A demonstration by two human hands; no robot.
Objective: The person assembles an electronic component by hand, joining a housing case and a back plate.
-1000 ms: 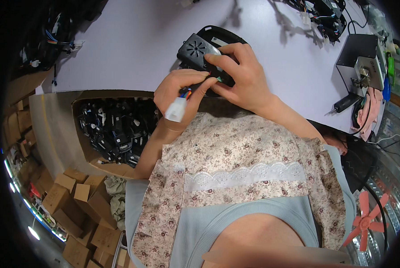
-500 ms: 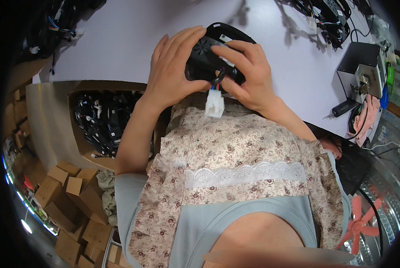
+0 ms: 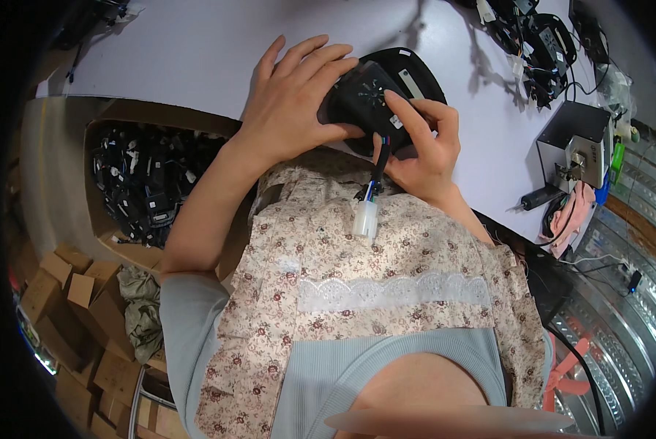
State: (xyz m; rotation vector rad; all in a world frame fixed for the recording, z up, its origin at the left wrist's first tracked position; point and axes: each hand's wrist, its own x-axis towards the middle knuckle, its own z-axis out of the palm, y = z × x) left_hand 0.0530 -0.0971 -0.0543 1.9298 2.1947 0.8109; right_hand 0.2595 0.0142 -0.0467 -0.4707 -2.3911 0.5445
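Note:
In front of me, near the table's front edge, is a black plastic device: a boxy module [image 3: 362, 95] on a larger rounded black panel [image 3: 426, 79]. My left hand [image 3: 287, 110] grips its left side, thumb at the near edge and fingers along the far-left side. My right hand [image 3: 426, 150] holds the right side, index fingertip on the module's face and thumb beside the cable's exit. A black-sleeved cable [image 3: 380, 157] with coloured wires runs toward me, ending in a white connector [image 3: 365, 219] hanging over my flowered apron.
An open cardboard box [image 3: 112, 234] of black wired parts stands below the table at left. More wired black assemblies [image 3: 544, 51] lie at the far right. A metal-fronted machine [image 3: 576, 146], a black-handled tool [image 3: 540, 197] and a pink cloth [image 3: 573, 219] sit at the right edge.
The device has turned and shifted slightly right, showing more of the module's face. My right index finger has moved onto that face. The connector hangs lower, with more cable exposed.

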